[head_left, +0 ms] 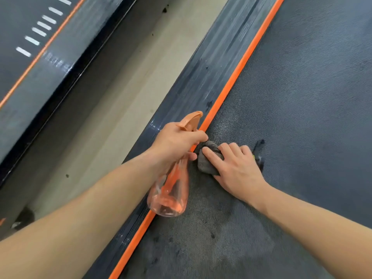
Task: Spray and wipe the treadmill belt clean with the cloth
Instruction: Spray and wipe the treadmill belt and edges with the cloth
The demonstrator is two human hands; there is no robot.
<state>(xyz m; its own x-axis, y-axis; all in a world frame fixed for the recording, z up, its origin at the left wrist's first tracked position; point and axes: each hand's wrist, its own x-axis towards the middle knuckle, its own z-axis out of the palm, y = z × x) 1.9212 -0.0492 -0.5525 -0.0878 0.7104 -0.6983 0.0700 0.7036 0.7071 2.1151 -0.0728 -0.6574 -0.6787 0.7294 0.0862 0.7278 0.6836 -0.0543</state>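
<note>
The dark textured treadmill belt (302, 87) fills the right side, with damp, smudged patches near the bottom. My left hand (177, 141) grips the neck of a clear orange spray bottle (171, 194); its orange nozzle points up along the belt's edge. My right hand (235, 168) presses a crumpled grey cloth (207, 164) onto the belt right beside the orange edge strip (237, 71). A corner of the cloth sticks out past my fingers on the right. The two hands almost touch.
A dark ribbed side rail (201, 77) runs left of the orange strip. Beyond it lies a beige floor gap (130, 97), then a neighbouring treadmill (30, 57) with white dashes and its own orange line.
</note>
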